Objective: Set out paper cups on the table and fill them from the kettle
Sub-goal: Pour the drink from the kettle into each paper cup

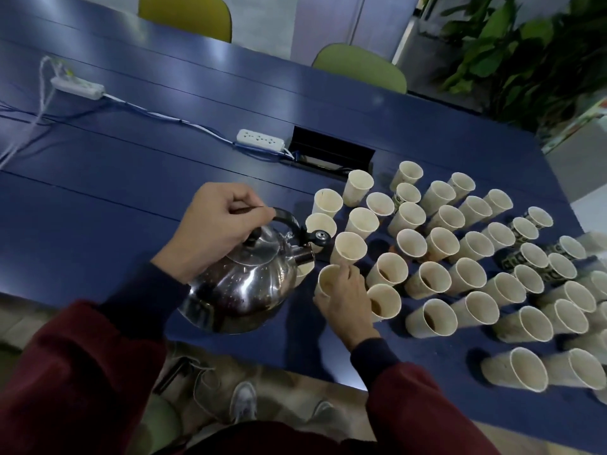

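1. Our left hand (213,221) is clenched round the black handle (286,216) of the steel kettle (243,290), fingers curled tightly over the top of it.
2. The kettle hangs directly below those fingers, over the near edge of the blue table (131,178). Its spout (303,256) points towards our other hand, with the spout cap (319,238) flipped up.
3. Our right hand (345,300) wraps round a paper cup (328,279), fingers curled about its side, the rim showing just left of the fingertips and just beside the spout. We cannot tell whether this cup rests on the table or is lifted.
4. Right of and beyond these fingers, the other cups (473,247) stand packed in rows. The few nearest the fingers hold brown liquid; farther out we cannot tell.
5. Well beyond our left fingers lies a white power strip (260,139), its cable trailing away to the left, beside an open cable hatch (331,152).
6. Past the table's far edge are green chairs (359,67) and a leafy plant (525,50).
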